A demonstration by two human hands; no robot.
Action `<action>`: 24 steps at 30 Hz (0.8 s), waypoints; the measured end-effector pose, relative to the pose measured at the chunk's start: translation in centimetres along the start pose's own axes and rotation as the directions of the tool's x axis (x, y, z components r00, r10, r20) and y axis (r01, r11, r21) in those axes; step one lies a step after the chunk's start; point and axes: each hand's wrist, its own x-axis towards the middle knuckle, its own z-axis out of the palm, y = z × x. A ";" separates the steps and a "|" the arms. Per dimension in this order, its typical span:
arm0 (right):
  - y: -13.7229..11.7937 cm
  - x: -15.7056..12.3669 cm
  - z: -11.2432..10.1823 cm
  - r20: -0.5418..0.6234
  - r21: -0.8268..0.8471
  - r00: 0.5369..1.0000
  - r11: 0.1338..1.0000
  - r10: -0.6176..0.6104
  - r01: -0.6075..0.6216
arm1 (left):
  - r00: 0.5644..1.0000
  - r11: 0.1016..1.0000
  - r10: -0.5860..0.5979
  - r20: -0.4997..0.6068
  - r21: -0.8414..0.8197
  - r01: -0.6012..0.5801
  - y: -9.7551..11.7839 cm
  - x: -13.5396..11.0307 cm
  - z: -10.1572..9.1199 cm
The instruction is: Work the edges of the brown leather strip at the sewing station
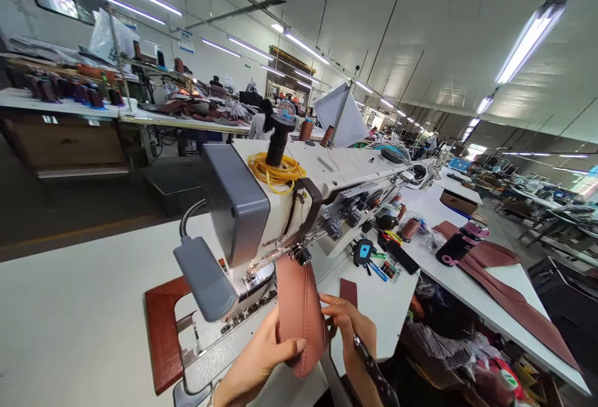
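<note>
A curved dusty-pink leather panel (pixel 299 313) with a stitched centre seam hangs at the lower middle of the frame, its top edge at the needle area of a white industrial sewing machine (pixel 322 167). The left grip (pixel 259 357) is closed on the panel's lower left side, thumb across its face. The right grip (pixel 350 326) is pinched on its right edge, with a thin metal tool (pixel 362 349) showing just below it.

The machine runs from the bottom centre toward the upper right. A grey rectangular motor housing (pixel 236 204) sits at its near end, and a coil of yellow cord (pixel 275 170) lies on top. A reddish-brown wooden frame (pixel 161 332) is set into the white counter (pixel 70 313) at lower left.

Beside the right grip lies a small dark-red leather swatch (pixel 348 292). Further right are a black phone (pixel 402 257), a black bottle with a pink cap (pixel 458 245) and long dusty-rose leather strips (pixel 509 292). A co-worker in a white top (pixel 259 126) stands in the background.
</note>
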 end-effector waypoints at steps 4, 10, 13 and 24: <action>0.0 0.0 0.5 0.042 0.028 0.996 0.996 -0.083 0.082 | 0.999 0.999 0.024 -0.028 -0.040 -0.025 0.0 0.0 -0.6; -0.2 -0.1 0.9 0.074 0.021 0.994 0.997 -0.079 0.077 | 0.998 0.999 0.043 -0.050 -0.020 -0.044 0.1 -0.2 -0.8; -0.3 -0.2 0.8 0.090 -0.020 0.994 0.998 -0.055 0.057 | 0.997 0.998 0.058 -0.043 -0.001 -0.058 0.3 -0.3 -1.0; -0.6 -0.5 1.1 0.096 -0.066 0.993 0.995 -0.063 0.070 | 0.998 0.988 0.050 0.034 0.148 -0.055 0.7 -0.4 -1.9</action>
